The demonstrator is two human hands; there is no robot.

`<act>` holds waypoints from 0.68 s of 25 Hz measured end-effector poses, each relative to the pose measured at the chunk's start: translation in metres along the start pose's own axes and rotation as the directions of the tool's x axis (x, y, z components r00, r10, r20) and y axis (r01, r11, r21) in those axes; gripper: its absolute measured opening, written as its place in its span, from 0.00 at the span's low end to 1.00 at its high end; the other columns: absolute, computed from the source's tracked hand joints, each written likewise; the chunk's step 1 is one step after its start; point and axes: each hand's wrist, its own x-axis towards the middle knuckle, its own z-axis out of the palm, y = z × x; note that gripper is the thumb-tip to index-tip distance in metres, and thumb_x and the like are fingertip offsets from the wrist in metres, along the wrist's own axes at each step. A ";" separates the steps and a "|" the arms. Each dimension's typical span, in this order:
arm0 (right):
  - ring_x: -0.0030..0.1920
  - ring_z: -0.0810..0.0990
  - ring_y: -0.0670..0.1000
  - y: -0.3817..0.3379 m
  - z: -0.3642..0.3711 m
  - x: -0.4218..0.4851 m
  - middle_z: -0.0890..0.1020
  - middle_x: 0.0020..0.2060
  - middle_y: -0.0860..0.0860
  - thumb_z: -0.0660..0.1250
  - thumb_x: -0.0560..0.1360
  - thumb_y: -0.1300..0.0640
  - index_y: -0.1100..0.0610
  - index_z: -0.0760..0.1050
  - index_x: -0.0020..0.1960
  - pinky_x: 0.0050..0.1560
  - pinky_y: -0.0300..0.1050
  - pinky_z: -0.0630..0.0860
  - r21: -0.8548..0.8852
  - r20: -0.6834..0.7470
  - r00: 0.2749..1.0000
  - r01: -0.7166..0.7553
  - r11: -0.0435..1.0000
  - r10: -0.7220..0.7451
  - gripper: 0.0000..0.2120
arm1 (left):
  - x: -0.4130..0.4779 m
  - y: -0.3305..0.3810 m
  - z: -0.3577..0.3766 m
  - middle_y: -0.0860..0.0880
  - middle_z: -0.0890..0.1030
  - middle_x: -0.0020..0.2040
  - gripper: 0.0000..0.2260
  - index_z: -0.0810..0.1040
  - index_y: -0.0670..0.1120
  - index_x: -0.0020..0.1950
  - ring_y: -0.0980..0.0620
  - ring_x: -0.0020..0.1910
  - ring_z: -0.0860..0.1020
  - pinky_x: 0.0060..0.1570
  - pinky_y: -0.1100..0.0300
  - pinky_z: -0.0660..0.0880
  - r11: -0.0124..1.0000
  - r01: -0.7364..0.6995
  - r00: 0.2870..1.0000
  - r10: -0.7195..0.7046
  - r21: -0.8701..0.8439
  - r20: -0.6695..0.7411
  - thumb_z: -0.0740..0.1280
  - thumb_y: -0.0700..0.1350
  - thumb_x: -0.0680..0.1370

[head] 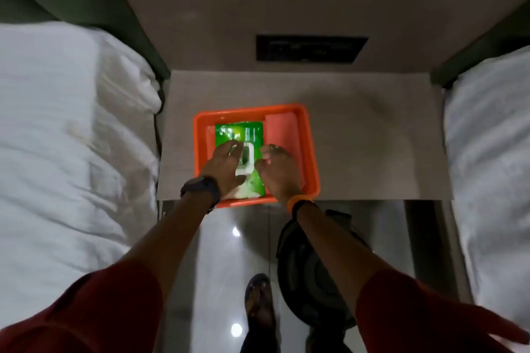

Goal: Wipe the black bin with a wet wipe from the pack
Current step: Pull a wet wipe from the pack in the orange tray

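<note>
A green wet wipe pack (238,132) with a white lid frame (246,158) lies in an orange tray (310,152) on the bedside table. My left hand (226,166) rests flat on the pack, its straight fingers reaching over the lid's left side. At the lid's right edge is my right hand (279,172), fingers curled towards the thumb; I cannot tell if it pinches anything. The black bin (312,281) stands on the floor below the table's front edge, partly hidden by my right forearm.
The grey table (372,152) sits between two beds with white bedding, one on the left (71,137) and one on the right (493,152). A dark panel (311,48) is set in the wall behind. My sandalled foot (258,304) stands on the glossy floor beside the bin.
</note>
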 end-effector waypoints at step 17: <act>0.66 0.79 0.61 0.016 0.064 0.018 0.75 0.71 0.54 0.66 0.72 0.64 0.55 0.76 0.69 0.60 0.54 0.78 -0.015 -0.091 0.995 0.036 0.999 -0.038 0.25 | 0.036 -0.038 0.023 0.41 0.64 0.75 0.43 0.55 0.42 0.80 0.41 0.74 0.64 0.74 0.54 0.64 0.952 -0.055 0.994 0.022 -0.301 -0.112 0.75 0.36 0.71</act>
